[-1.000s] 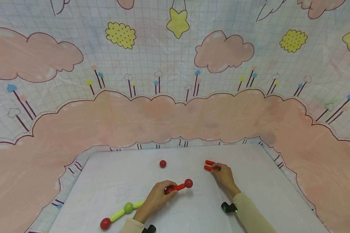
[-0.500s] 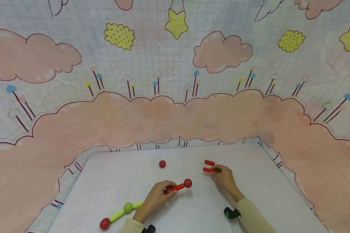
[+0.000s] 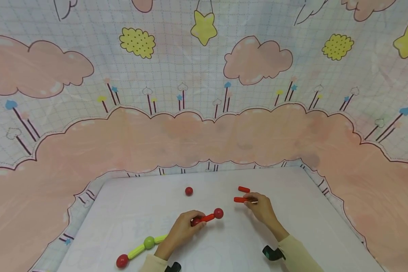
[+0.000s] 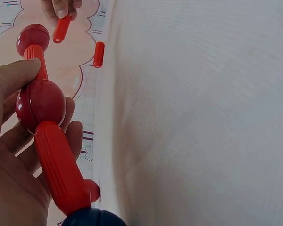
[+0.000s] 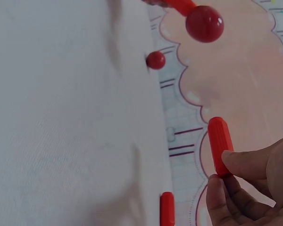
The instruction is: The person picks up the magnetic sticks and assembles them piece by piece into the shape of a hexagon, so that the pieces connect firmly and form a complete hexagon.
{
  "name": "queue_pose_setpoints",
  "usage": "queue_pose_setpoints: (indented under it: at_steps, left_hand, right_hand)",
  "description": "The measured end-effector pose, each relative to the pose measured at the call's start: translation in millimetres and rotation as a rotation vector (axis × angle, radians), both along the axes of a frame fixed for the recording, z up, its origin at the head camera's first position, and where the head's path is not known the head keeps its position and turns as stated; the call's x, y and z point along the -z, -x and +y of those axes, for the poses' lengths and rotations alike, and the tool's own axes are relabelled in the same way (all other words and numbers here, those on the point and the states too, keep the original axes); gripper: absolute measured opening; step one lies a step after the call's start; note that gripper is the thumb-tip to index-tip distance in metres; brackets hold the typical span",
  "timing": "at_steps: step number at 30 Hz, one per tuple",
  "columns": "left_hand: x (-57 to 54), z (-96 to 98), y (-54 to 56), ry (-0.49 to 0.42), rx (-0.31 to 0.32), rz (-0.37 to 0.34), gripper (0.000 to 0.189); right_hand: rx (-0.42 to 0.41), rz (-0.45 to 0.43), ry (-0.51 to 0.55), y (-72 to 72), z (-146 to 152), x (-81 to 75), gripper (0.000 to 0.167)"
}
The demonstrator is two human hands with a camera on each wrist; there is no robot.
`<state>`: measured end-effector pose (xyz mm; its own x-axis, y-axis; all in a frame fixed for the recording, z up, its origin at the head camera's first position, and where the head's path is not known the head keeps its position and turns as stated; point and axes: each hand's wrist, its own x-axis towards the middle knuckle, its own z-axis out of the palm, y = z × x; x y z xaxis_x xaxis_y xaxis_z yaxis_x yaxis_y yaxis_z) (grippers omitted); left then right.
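Note:
My left hand grips a chain of red balls and red rods. Fingers and thumb curl around its middle ball in the left wrist view, where a dark blue ball joins the near end. A single red rod is pinched between thumb and fingers of my right hand, apart from the chain. Just beyond that hand, another red rod lies on the white table. The left forearm partly hides a yellow-green chain; whether it connects to the held chain, I cannot tell.
A loose red ball sits toward the back of the white table. At the yellow-green chain's left end is a red ball. Printed cloth with clouds and stars hangs behind the table.
My right hand has drawn its red rod away from the other rod, slightly nearer and to the left, widening the gap between them. The left hand keeps its hold almost unmoved.

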<state>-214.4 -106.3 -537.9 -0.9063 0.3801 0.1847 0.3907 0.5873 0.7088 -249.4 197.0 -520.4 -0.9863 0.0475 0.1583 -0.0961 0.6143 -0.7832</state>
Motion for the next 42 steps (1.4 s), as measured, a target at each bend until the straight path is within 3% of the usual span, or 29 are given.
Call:
queue_pose_setpoints:
  at_steps: [14, 19, 27, 42]
  left_hand:
    - [2.5, -1.2, -0.4, 0.004, -0.001, 0.003, 0.022]
    - [1.0, -1.7, -1.1, 0.002, 0.0, -0.002, 0.023]
    - [2.3, -0.9, -1.2, 0.004, -0.009, 0.018, 0.021]
    - [0.4, 1.0, -2.0, 0.018, -0.009, 0.013, 0.021]
  right_hand:
    - [-0.039, -0.023, 0.041, -22.1, -10.4, -17.1, 0.023]
    - [-0.066, 0.044, 0.017, -25.0, -12.8, -18.6, 0.023]
    - [-0.123, -0.011, 0.032, -29.1, -15.9, -23.0, 0.023]
    - [-0.201, 0.027, -0.021, -29.2, -23.1, -23.3, 0.021]
